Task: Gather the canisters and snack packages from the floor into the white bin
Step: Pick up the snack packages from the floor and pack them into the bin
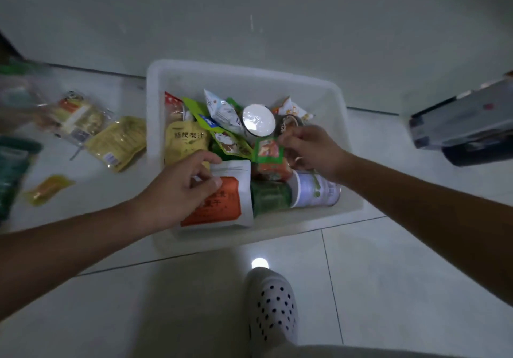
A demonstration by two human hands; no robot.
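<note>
Both hands are reaching into the white bin [249, 70] on the floor [388, 274], each holding a packet.
The left hand [180, 191] is curling its fingers and thumb round the top corner of an orange pouch [222, 205], which is lying at the bin's seven o'clock corner. The right hand [313, 149] is pinching a green sachet [268, 151] by its upper edge over the bin's middle. Inside, a yellow pouch [186, 141] is sitting at nine o'clock, a white-lidded canister [258, 120] at twelve, and a purple canister [316, 191] is lying on its side at five o'clock. Outside, at the bin's nine o'clock, a yellow packet [119, 142], a clear packet [77, 116] and a small sachet [47, 189] are lying on the floor. A shoe [273, 305] is standing at six o'clock.
</note>
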